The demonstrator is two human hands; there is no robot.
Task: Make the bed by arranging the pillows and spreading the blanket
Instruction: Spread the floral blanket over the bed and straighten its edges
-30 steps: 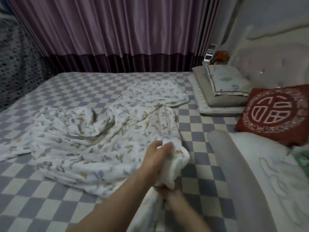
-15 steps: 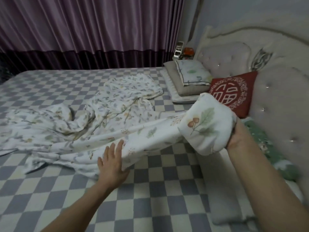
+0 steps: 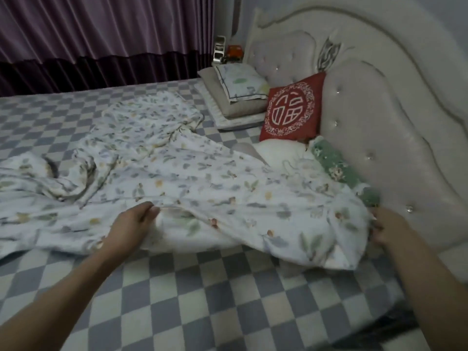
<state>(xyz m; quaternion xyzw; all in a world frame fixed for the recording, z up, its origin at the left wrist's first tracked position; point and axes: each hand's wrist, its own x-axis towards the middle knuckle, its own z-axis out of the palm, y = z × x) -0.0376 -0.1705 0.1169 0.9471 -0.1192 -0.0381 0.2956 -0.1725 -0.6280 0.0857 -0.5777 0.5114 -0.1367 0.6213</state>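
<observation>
A white blanket with a leaf print point(image 3: 177, 178) lies crumpled across the checkered bed sheet point(image 3: 202, 300). My left hand point(image 3: 131, 224) grips its near edge at the middle. My right hand point(image 3: 387, 229) holds the blanket's corner close to the headboard. That end of the blanket covers part of a white pillow point(image 3: 281, 153) and a green floral pillow point(image 3: 334, 165). A red cushion with a white emblem point(image 3: 291, 110) leans on the headboard. Farther back lies a stack of pillows point(image 3: 238, 97), a leaf-print one on top.
The padded cream headboard point(image 3: 367, 110) runs along the right. Purple curtains point(image 3: 101, 34) hang behind the bed. Small objects point(image 3: 228, 51) stand on a surface in the far corner. The bed's near edge drops off at the lower right.
My right hand has carried the blanket's corner down to the headboard side, spreading it over the near pillows. My left hand has moved from flat on the blanket to gripping its edge.
</observation>
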